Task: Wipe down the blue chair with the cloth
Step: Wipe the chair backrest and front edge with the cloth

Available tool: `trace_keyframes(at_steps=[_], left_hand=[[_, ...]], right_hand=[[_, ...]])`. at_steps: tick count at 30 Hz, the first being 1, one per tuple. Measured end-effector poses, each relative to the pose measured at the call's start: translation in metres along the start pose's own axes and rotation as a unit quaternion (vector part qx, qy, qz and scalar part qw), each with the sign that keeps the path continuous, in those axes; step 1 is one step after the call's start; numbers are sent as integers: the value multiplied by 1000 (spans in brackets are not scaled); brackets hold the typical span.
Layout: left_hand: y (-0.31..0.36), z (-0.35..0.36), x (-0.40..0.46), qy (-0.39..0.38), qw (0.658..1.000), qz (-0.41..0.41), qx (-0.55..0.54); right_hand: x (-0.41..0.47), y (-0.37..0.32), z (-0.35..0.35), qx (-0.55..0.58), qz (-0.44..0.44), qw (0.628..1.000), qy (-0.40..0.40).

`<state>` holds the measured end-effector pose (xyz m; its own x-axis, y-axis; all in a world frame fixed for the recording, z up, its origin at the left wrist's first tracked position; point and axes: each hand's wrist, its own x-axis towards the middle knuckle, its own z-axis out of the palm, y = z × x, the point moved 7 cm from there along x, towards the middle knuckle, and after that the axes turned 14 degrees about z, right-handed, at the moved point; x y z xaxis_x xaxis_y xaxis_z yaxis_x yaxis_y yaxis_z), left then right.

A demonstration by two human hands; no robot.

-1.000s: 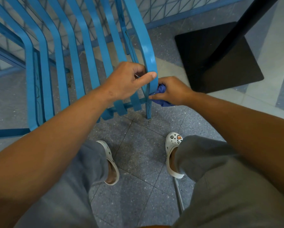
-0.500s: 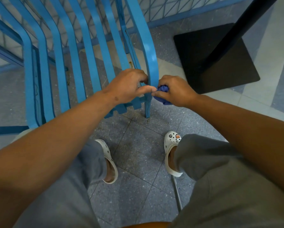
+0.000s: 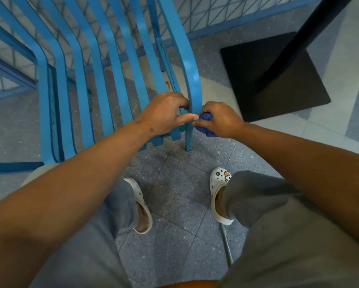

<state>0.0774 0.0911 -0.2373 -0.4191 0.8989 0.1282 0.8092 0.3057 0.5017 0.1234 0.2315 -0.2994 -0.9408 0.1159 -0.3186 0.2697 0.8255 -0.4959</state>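
The blue chair (image 3: 104, 80), made of curved metal slats, fills the upper left of the head view. My left hand (image 3: 166, 115) grips its rightmost slat (image 3: 192, 80) near the front bend, fingers curled behind it and thumb across the front. My right hand (image 3: 220, 119) holds a bunched dark blue cloth (image 3: 205, 121) against the right side of the same slat, just above the front leg. Most of the cloth is hidden under my fingers.
A black square table base (image 3: 278, 80) with a dark post stands to the right of the chair. A blue lattice fence (image 3: 226, 13) runs behind. My legs in grey trousers and white clogs (image 3: 220, 194) stand on the grey speckled tile floor.
Both hands stay on the rightmost slat. My left thumb has slid a little lower along the slat, and my right hand with the cloth has shifted slightly against its edge.
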Motion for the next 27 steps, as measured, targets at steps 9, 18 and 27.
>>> trace_keyframes(at_steps=[9, 18, 27], left_hand=[[0, 0, -1, 48, 996, -15, -69], [-3, -3, 0, 37, 995, -15, -89], [-9, 2, 0, 19, 997, -16, -67]], right_hand=[[-2, -3, 12, -6, 46, 999, -11], [2, 0, 23, -11, 57, 998, -7], [3, 4, 16, -16, 37, 999, 8]])
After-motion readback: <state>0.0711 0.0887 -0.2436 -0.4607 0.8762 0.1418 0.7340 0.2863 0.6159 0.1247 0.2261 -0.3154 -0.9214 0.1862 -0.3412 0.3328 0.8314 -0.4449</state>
